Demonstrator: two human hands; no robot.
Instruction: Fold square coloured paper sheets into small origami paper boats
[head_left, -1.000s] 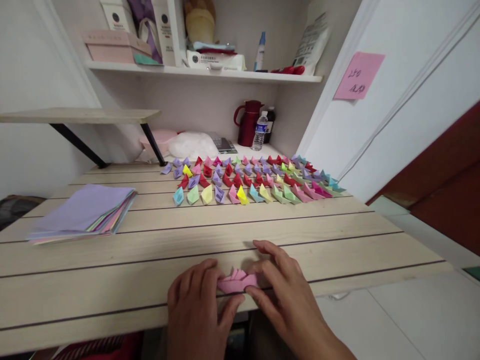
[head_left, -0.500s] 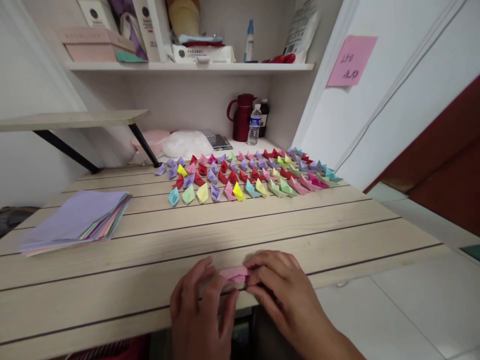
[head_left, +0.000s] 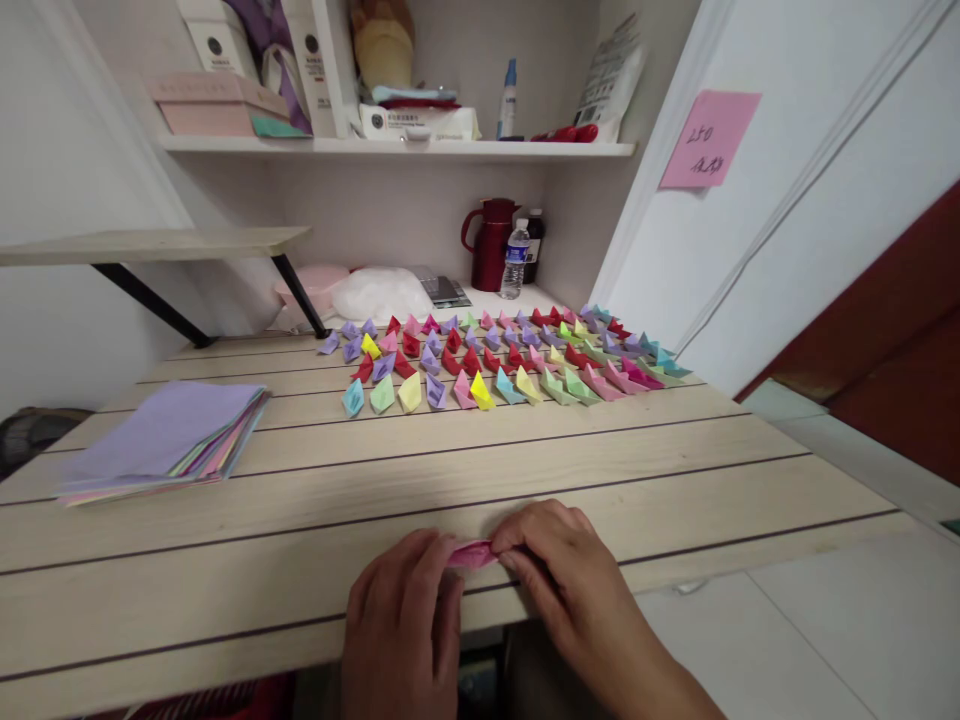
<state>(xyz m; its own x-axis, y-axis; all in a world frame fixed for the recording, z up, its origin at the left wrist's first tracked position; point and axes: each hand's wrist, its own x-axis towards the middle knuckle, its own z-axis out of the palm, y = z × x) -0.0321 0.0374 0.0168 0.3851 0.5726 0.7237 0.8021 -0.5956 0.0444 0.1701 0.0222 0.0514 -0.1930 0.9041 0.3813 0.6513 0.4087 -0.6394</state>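
A small folded pink paper (head_left: 472, 553) lies near the front edge of the wooden table (head_left: 525, 470). My left hand (head_left: 409, 625) pinches its left end and my right hand (head_left: 559, 570) pinches its right end, fingers closed over it. Most of the paper is hidden under my fingertips. Beyond, rows of several small folded paper boats (head_left: 495, 365) in many colours stand on the table.
A stack of coloured paper sheets (head_left: 169, 440) with a lilac top lies at the left. At the back stand a red jug (head_left: 493, 243), a water bottle (head_left: 514, 260) and a white bag (head_left: 382, 293). A shelf (head_left: 397, 148) above holds boxes; a pink note (head_left: 709, 138) hangs right.
The pink paper went from a spread, pointed shape to a flatter, narrower strip as both hands closed in over it. The view shifted slightly.
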